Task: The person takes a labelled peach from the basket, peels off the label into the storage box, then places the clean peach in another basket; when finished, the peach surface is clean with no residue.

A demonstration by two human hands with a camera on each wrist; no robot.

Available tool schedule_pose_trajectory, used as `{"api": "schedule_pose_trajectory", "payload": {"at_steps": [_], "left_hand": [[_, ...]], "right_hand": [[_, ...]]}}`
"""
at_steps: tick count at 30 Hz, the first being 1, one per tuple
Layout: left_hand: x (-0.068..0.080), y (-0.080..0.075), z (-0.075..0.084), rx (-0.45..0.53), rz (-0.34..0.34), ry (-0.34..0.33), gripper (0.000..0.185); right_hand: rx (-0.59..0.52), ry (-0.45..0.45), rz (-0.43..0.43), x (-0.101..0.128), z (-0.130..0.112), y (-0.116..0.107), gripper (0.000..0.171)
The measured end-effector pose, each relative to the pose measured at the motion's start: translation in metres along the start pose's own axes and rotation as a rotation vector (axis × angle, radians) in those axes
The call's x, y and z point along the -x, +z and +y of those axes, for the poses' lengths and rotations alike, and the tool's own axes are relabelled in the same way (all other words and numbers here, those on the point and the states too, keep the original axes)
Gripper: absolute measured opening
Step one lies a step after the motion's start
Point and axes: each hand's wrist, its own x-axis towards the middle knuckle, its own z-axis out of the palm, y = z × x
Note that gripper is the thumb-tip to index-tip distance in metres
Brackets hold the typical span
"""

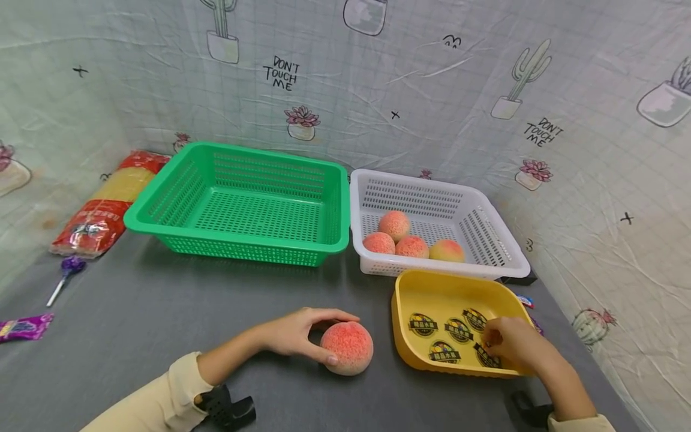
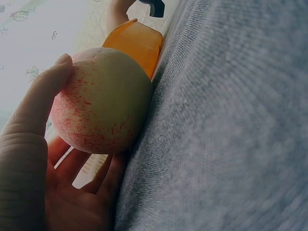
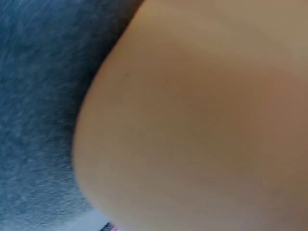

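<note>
On the grey cloth in front, a pink-and-cream peach (image 1: 348,349) sits in the grip of my left hand (image 1: 294,333). In the left wrist view, the thumb lies along one side of the peach (image 2: 103,101) and the fingers curve beneath it. My right hand (image 1: 515,342) reaches into a yellow tub (image 1: 402,336) that holds several dark oval stickers with fruit prints. Its bunched fingertips pinch at a sticker (image 1: 487,357) near the tub's right front. The right wrist view shows mostly blurred skin, so those fingertips are hidden there.
Behind stands a green basket (image 1: 254,210) with nothing in it. Right of it, a white basket (image 1: 480,234) holds several peaches (image 1: 412,246). At the left lie a red-and-yellow packet (image 1: 110,201), a lollipop (image 1: 70,267) and a purple wrapper (image 1: 27,327).
</note>
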Motion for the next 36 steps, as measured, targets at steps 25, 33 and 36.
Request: {"api": "schedule_pose_trajectory", "payload": {"at_steps": [25,33,36], "left_hand": [[-0.001,-0.022,0.011,-0.182,0.272,0.23,0.043],[0.004,-0.058,0.023,-0.608,0.736,0.469,0.023],[0.007,-0.066,0.023,-0.766,0.795,0.478,0.023]], "right_hand": [[-0.379,-0.504,0.211,-0.034,-0.162,0.004,0.045],[-0.369,-0.463,0.012,-0.041,-0.184,0.021,0.077],[-0.401,-0.43,-0.031,-0.044,-0.19,0.027,0.081]]}}
